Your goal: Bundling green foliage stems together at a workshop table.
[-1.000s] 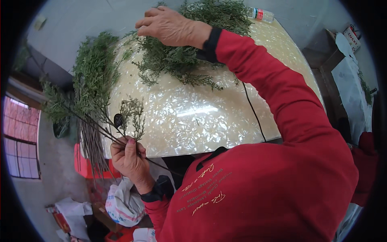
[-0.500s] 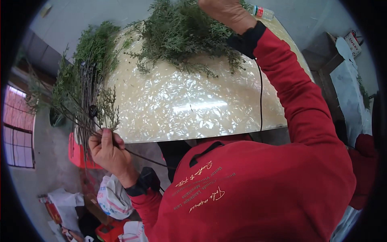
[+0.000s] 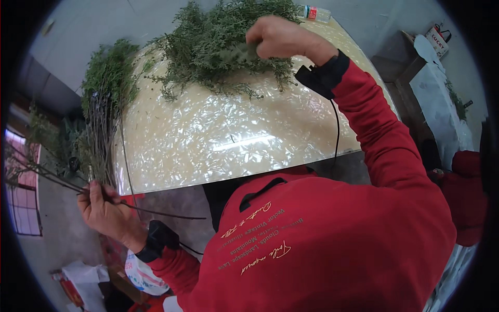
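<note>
My left hand (image 3: 110,214) is closed round the thin brown stem of an evergreen branch (image 3: 52,177), just off the table's near left corner. The leafy part of that branch spreads to the left, and its bare end points right, over my lap. My right hand (image 3: 288,39) is closed above a heap of evergreen cuttings (image 3: 208,41) at the far side of the table. A motion-blurred evergreen sprig (image 3: 236,54) hangs beside its fingers, seemingly in its grip. Along the table's left edge lies a bundle of long-stemmed evergreen branches (image 3: 106,93).
The table (image 3: 223,125) has a glossy, pearly cream top. A clear bottle (image 3: 316,13) lies at its far edge. A black cable (image 3: 338,125) hangs from my right wrist. White bags (image 3: 143,275) stand below on the left; a side table with a pale cover (image 3: 434,93) is at right.
My right hand has come nearer from the far edge, with a blurred sprig beside it. My left hand has moved left and nearer to me with its branch. The whole view has shifted slightly.
</note>
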Demonstrator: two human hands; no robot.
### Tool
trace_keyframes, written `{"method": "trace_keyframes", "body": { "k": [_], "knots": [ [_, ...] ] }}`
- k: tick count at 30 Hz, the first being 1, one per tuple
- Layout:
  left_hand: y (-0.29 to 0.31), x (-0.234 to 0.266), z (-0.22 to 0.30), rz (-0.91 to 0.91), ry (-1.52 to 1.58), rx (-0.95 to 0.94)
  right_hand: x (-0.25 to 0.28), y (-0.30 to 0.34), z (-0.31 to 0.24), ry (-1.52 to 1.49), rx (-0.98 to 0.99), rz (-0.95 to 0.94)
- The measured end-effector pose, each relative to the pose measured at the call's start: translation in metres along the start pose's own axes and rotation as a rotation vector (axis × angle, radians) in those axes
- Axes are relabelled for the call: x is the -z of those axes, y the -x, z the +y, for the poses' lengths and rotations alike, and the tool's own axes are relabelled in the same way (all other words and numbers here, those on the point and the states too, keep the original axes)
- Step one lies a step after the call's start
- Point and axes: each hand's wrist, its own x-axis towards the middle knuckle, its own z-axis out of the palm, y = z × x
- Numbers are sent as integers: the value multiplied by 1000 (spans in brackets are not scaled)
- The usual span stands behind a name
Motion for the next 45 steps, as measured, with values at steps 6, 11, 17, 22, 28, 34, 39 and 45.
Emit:
{"method": "trace_keyframes", "body": {
  "k": [6, 11, 17, 22, 28, 34, 39, 45],
  "knots": [
    [14, 0, -20, -46, 9, 227, 11, -8, -31, -606, 4, -26],
    [28, 0, -25, -103, 146, 302, -56, -34, -65, -1061, 143, -80],
    [26, 21, -24, -3, 175, 296, -115, -50, -160, -1669, 202, -361],
    [24, 35, -32, 78, 239, 357, -127, -60, -221, -1792, 295, -359],
    [24, 45, -39, 87, 309, 326, -134, -72, -249, -1707, 210, -503],
    [23, 39, -31, 70, 342, 343, -153, -82, -256, -1674, 173, -405],
    [17, 42, -37, 35, 337, 398, -157, -78, -252, -1795, 199, -405],
    [14, 36, -41, 31, 220, 392, -157, -83, -242, -1896, 167, -403]
  ]
}}
